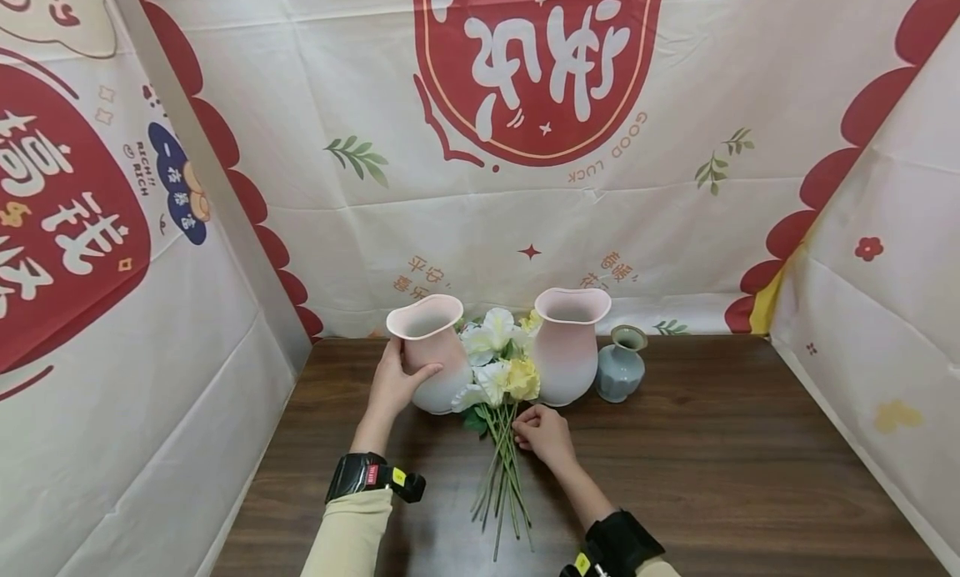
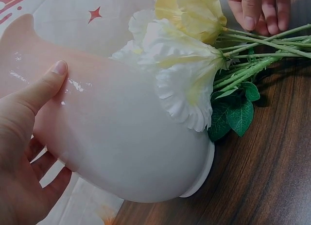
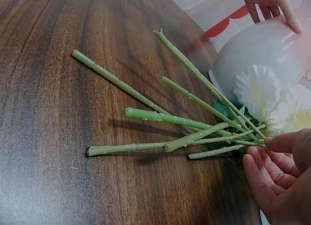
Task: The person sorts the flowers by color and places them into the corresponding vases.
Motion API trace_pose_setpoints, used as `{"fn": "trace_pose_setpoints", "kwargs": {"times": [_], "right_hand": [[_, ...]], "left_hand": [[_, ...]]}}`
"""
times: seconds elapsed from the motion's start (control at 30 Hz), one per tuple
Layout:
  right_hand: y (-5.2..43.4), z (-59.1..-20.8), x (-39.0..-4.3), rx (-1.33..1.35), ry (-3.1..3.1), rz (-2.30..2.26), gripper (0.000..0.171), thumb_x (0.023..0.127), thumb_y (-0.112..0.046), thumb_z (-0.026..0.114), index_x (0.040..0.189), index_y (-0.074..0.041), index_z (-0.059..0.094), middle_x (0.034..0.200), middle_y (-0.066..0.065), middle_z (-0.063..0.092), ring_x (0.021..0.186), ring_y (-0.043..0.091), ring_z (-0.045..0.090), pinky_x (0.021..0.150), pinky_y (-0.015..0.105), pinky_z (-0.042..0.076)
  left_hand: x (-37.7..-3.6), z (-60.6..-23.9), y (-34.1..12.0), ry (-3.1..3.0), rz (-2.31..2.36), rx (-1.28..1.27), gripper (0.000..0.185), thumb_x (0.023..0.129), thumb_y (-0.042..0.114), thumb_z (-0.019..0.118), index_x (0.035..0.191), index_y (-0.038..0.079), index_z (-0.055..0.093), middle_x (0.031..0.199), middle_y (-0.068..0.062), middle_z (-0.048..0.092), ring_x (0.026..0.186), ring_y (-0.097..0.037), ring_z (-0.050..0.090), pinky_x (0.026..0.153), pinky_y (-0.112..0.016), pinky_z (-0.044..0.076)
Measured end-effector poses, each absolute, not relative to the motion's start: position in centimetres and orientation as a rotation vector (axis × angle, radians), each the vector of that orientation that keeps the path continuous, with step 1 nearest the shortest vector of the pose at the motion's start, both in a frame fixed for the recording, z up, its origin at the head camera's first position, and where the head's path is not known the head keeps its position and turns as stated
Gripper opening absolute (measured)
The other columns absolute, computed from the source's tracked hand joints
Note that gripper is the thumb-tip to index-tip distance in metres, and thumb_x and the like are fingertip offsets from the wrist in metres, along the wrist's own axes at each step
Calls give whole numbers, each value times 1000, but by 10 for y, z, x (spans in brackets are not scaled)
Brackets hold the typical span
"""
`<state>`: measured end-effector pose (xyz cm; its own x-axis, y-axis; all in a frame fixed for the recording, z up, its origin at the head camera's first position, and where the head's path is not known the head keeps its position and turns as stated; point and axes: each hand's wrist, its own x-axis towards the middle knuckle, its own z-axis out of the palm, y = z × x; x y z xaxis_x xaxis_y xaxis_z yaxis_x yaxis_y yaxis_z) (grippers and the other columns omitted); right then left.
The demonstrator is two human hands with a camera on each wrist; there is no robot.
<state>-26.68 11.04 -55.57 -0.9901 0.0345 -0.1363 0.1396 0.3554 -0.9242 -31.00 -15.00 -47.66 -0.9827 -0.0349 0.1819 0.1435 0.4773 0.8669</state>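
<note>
1. Two hands at work, both close to the flower bunch (image 1: pixel 498 377) lying flat on the dark wooden table (image 1: pixel 750 477), blooms away from the person, stems (image 3: pixel 160 118) fanned toward the person.
2. Left hand (image 1: pixel 393 385): wrapped round the left pink vase (image 1: pixel 435 352), thumb (image 2: pixel 43 86) pressed on the glossy wall, fingers behind. Vase upright, touching the blooms on their left.
3. Right hand (image 1: pixel 543 431): fingertips (image 2: pixel 250 13) down on the stems just below the blooms, fingers curled over them; firm pinch or mere touch, cannot tell from these views.
4. Second pink vase (image 1: pixel 567 343) just right of the blooms; small blue vase (image 1: pixel 621 364) beyond it, further right. Both untouched.
5. Step judged in hand: steadying the left vase while gathering the bunch. Bunch not yet lifted, nothing in any vase.
6. Next move, as a judgement: calls for closing the splayed stems into one bundle, raising them clear of the table, turning cut ends down toward the vase mouth. Risk: loose stems slipping out of the bundle.
</note>
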Motion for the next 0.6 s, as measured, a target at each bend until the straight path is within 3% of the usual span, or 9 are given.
{"fn": "trace_pose_setpoints", "kwargs": {"times": [0.4,0.6], "right_hand": [[104,-551,-273,107,2592,-1604,8,86,-9,66,83,-2,66,68,11,66,60,22,66,55,32,57],[96,-546,-278,100,2717,-1431,19,86,-21,68,74,-7,69,59,4,65,52,16,62,48,27,52]], "left_hand": [[-322,-476,-152,-2527,-1529,-123,92,76,37,78,147,15,25,148,-10,36,135,-28,37,109,-46,34],[-329,-477,-152,-2520,-1519,-126,91,76,35,78,147,15,25,147,-11,37,134,-28,38,108,-46,35]]}}
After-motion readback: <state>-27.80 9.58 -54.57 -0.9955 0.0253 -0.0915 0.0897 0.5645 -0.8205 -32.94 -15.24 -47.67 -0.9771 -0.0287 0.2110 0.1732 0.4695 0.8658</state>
